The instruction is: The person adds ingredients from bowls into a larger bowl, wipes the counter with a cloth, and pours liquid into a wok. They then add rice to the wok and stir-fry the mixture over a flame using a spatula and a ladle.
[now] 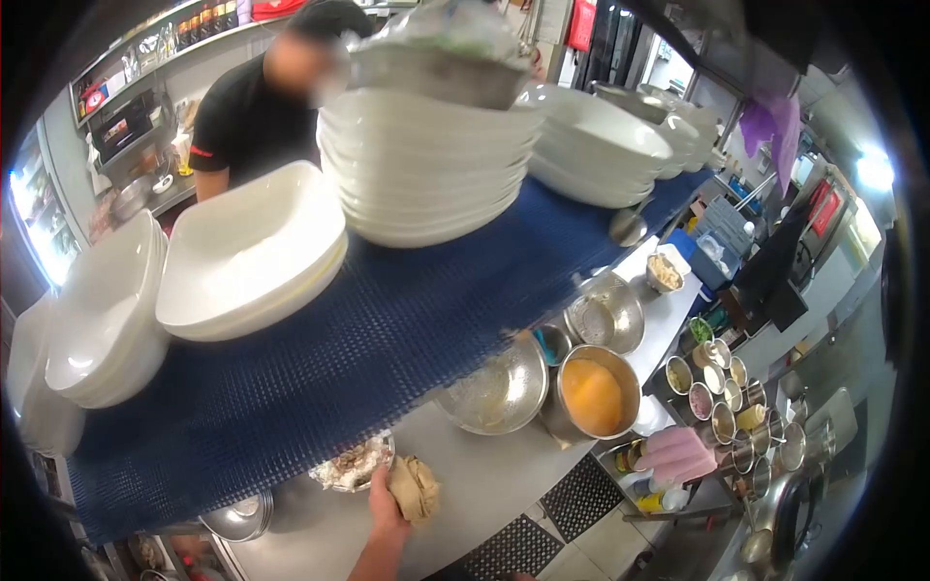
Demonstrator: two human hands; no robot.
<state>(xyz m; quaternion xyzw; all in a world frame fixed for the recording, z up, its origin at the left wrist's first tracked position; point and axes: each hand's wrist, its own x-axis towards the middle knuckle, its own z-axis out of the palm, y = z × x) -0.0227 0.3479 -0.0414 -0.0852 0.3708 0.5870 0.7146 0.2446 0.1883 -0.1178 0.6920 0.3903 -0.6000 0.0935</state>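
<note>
Low in the head view, my left hand (387, 511) reaches up from the bottom edge over the steel counter. It is closed on a crumpled tan cloth (415, 487), which bulges out to the right of the fingers. Right beside the hand is a metal bowl of white and brown food (354, 467), its far side hidden by the shelf. To the right stand a wide steel mixing bowl (496, 392) with residue inside and a steel pot of orange liquid (593, 397). My right hand is out of view.
Above the counter runs a shelf with a blue mesh mat (387, 310), carrying stacked white bowls (426, 174) and rectangular white dishes (254, 254). A person (254, 116) stands behind it. Several small ingredient pots (722, 421) and a pink cloth (676, 453) are at right.
</note>
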